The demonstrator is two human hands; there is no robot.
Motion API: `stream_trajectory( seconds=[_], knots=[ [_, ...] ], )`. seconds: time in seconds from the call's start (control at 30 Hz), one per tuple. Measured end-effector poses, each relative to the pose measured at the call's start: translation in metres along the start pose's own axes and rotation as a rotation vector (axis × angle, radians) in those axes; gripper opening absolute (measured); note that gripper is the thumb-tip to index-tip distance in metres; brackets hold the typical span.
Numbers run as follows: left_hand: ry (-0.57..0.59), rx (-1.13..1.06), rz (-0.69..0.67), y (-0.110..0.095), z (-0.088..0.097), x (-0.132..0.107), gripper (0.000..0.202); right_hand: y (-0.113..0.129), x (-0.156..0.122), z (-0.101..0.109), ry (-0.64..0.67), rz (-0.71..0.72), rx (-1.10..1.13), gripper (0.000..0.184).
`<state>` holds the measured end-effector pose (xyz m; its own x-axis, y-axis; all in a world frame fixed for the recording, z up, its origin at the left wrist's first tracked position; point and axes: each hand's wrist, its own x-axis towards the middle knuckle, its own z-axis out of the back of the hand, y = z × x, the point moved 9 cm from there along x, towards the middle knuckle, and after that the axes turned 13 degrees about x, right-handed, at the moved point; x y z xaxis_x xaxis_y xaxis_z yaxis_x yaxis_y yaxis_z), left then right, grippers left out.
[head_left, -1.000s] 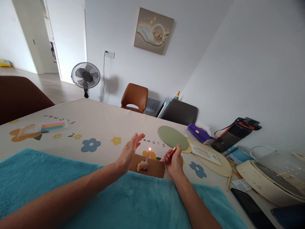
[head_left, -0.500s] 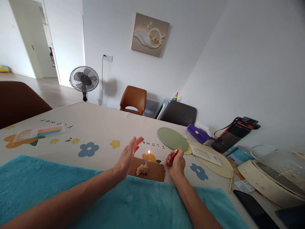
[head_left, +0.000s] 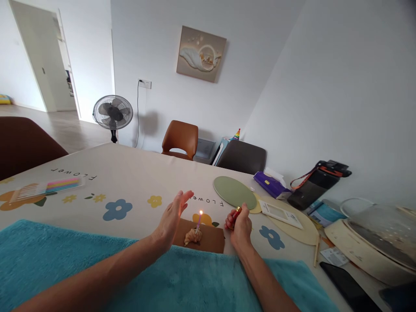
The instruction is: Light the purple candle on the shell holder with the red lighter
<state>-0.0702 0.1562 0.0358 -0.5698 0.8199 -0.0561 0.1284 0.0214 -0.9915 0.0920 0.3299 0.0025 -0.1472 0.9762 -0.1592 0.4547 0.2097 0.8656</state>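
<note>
A thin purple candle [head_left: 199,220] burns upright in a small tan pastry [head_left: 193,236] that sits on a brown mat [head_left: 211,239]. My left hand [head_left: 171,217] is open, its fingers stretched out, cupped just left of the flame without touching it. To the right of the mat, my right hand [head_left: 241,224] is closed round a red lighter [head_left: 236,212] with a gold top. Both forearms lie over a teal fluffy blanket [head_left: 97,260].
The table [head_left: 136,173] has a flower-printed cloth. A pack of coloured candles [head_left: 48,187] lies far left. A green round mat [head_left: 234,192], purple tissue pack [head_left: 269,183], black bottle [head_left: 312,186], cooker with glass lid [head_left: 373,234] and phone [head_left: 344,284] crowd the right. Chairs and a fan [head_left: 112,113] stand beyond.
The view has tilted down a little, so everything sits slightly lower or further left. Both hands keep their places beside the burning candle.
</note>
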Motion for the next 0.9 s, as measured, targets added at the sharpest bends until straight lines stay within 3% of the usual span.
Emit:
stream_trajectory(
  seconds=[0.9],
  knots=[
    [-0.008, 0.021, -0.019, 0.0015, 0.001, 0.0009, 0.06, -0.0003, 0.0002, 0.0003, 0.005, -0.008, -0.025, 0.045]
  ],
)
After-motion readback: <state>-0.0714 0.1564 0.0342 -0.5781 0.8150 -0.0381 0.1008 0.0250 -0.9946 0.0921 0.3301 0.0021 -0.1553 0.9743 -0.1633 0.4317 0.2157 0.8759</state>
